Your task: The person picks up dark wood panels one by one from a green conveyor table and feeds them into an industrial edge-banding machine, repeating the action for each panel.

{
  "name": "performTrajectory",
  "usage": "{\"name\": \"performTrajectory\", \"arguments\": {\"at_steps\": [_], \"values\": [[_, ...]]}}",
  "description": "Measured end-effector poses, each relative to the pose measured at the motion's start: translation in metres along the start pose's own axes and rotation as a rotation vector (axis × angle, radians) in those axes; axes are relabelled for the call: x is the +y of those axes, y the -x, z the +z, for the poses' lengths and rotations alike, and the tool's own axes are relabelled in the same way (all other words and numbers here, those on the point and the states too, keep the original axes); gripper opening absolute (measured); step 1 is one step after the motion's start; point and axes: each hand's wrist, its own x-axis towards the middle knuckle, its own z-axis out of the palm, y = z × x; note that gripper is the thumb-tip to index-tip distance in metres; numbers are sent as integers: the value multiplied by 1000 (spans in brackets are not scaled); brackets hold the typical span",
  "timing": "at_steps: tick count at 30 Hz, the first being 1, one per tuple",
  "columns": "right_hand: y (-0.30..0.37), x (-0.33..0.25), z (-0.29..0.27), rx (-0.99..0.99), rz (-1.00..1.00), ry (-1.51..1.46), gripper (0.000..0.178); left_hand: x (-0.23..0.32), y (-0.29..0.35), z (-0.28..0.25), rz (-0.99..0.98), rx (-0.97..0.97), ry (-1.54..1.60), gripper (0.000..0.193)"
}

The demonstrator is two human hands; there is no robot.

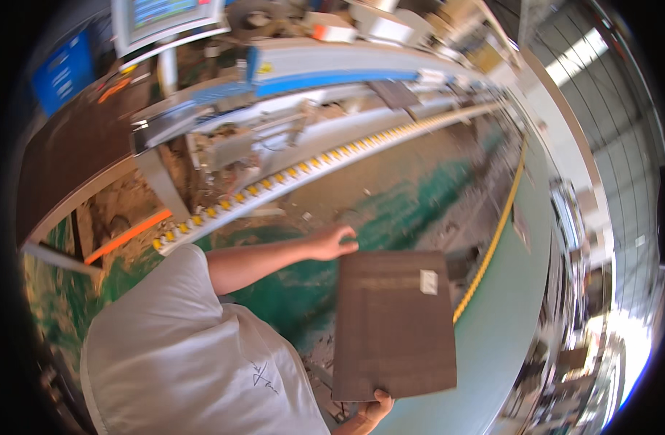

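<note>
A flat brown rectangular board (394, 326) with a small white label near its upper right corner is held up in front of me. My right hand (376, 412) grips its lower edge, with the thumb on the near face; the fingers behind are mostly hidden. Close to the board's upper left corner is my left hand (331, 242), its fingers bent but apart and nothing between them. Whether a fingertip touches the board's corner I cannot tell.
Ahead stands a long machine with a blue beam (332, 81) and a rail of yellow rollers (296, 174). A screen (166, 14) rises at upper left above a brown-topped table (71, 163). To the right stretches a pale green surface with a yellow edge (492, 257). Debris litters the green floor.
</note>
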Motion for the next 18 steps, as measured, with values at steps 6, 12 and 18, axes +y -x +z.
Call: {"name": "performTrajectory", "arguments": {"at_steps": [6,12,18], "values": [[-114,124,235,-398,331,357,53,-147,121,-270,-754,328,492,58],[-203,296,389,-818,488,963,53,-176,234,-394,-896,1086,650,56],[-234,443,505,-792,807,843,40,-222,276,-447,-1028,1443,600,57]]}}
